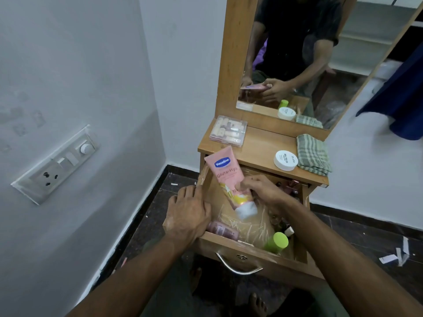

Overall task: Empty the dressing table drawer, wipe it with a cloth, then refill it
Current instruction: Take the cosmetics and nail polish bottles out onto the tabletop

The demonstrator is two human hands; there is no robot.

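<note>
The wooden dressing table drawer [251, 255] stands pulled open below the table top. My right hand [263, 191] grips a pink Vaseline tube [226, 175] near its white cap and holds it tilted above the drawer. My left hand [187, 213] rests on the drawer's left edge with its fingers curled over the rim. Inside lie a green-capped bottle [277, 243], a dark pink bottle [224, 232], several thin sticks [249, 225] and small items along the right side. A folded checked cloth [312, 154] lies on the table top.
On the table top [258, 143] sit a clear box of small bottles [229, 131] and a white round jar [286, 160]. A mirror [309, 53] rises behind. A wall with a switch plate [57, 163] is at the left. Paper scraps [398, 255] litter the dark floor.
</note>
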